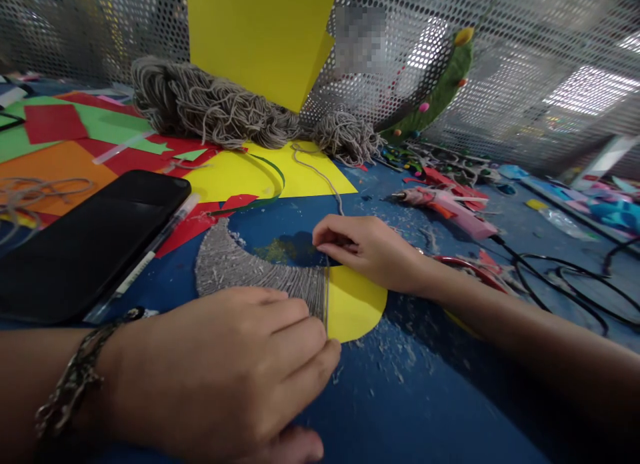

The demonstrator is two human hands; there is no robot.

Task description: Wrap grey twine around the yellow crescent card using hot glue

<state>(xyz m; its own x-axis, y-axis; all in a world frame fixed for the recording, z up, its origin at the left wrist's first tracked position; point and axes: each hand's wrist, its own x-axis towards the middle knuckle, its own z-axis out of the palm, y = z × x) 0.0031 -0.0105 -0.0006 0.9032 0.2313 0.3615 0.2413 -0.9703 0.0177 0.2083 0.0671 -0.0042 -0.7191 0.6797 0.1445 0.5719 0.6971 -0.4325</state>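
Note:
A yellow paper crescent (355, 304) lies on the blue table, its left part covered with close rows of grey yarn (255, 271). My left hand (225, 371) rests over the crescent's lower edge, fingers bent onto the yarn rows, and grips it there; the thumb is partly hidden. Above the right part of the crescent, my right hand (370, 251) pinches the strand of grey yarn (325, 174). That strand runs back toward the yarn pile, and its newest row crosses the crescent beside the bare yellow paper.
Behind lie a grey yarn bundle (200, 104) and a smaller yarn heap (347, 137). A phone (95, 244) lies left, near coloured paper sheets (65, 164). On the right rests a pink glue gun (450, 211) with a black cord (545, 277). A perforated metal screen (525, 71) stands behind.

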